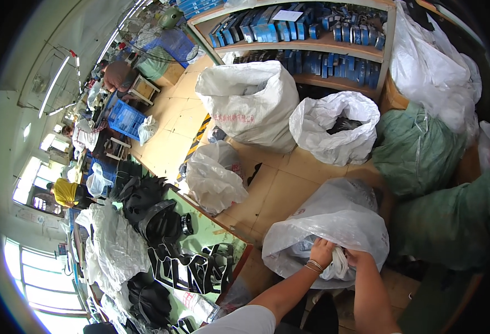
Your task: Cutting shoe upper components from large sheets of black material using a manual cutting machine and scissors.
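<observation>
Both my hands reach into the mouth of a large translucent white plastic bag (339,214) on the floor. My left hand (322,253), with thin bracelets at the wrist, has its fingers curled inside the opening. What they grip is hidden. A bundle of white, strip-like soft material (338,268) lies between my hands. My right hand (359,259) closes on that bundle's right side beneath the bag's rim, its fingertips partly covered. Deeper in the bag, pale contents show only in part.
A green-topped table (231,228) bears black strapped pieces (192,267). White woven sacks (245,111), another white bag (214,178) and green sacks (420,147) surround me. Shelves (334,44) hold blue blocks. People (66,192) are at the far left.
</observation>
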`<state>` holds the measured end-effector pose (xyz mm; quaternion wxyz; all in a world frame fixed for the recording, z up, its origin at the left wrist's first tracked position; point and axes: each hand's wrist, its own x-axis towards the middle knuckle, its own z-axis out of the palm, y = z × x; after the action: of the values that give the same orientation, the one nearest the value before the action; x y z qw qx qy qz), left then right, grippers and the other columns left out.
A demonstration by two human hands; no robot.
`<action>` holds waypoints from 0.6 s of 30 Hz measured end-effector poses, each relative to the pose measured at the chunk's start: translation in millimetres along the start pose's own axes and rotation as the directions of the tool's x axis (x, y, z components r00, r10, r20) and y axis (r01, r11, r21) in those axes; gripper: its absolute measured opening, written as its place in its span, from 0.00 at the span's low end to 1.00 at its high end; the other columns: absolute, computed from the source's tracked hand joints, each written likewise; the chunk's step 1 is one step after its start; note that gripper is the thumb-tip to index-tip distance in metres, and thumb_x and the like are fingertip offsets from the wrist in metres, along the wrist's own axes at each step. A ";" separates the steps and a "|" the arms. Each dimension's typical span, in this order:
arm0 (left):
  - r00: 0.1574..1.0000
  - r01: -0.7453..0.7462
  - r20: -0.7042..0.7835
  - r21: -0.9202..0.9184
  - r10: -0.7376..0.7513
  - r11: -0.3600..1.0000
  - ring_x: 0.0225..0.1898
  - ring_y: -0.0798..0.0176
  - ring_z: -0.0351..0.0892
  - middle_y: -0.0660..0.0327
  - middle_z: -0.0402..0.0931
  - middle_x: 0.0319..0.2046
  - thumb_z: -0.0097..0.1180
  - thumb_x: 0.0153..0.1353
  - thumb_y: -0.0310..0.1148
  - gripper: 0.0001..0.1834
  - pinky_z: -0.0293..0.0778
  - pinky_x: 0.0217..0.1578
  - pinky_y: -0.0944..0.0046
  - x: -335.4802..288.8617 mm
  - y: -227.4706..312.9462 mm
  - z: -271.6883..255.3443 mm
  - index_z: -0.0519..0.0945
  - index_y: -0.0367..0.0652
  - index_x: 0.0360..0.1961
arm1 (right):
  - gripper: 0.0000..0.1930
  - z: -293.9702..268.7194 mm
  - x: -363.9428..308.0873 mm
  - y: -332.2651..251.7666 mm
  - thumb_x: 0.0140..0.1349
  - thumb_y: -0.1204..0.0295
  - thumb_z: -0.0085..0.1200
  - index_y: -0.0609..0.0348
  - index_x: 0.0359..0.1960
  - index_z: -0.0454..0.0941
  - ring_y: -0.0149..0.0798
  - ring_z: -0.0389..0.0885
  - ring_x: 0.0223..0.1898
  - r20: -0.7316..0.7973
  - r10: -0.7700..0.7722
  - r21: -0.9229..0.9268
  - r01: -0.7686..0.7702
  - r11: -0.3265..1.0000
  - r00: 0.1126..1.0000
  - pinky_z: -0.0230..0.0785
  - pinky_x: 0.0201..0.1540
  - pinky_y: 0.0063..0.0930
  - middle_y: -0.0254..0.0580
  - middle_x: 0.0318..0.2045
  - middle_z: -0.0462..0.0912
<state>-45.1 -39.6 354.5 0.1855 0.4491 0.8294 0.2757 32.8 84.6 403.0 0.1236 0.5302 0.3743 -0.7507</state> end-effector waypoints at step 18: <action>0.972 0.093 0.233 -0.268 -0.029 0.959 0.51 0.49 0.64 0.57 0.67 0.45 0.63 0.42 0.32 0.14 0.60 0.52 0.51 -67.3 -10.3 1.1 0.78 0.54 0.34 | 0.14 -65.5 162.7 109.4 0.57 0.58 0.54 0.44 0.44 0.78 0.43 0.79 0.42 -0.198 -0.822 -0.975 -0.017 0.223 0.534 0.70 0.47 0.44 0.41 0.42 0.80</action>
<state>-15.6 -100.9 351.3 0.3486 0.4212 0.7695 0.3301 76.4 89.0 201.0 0.0111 0.4706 0.8710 -0.1405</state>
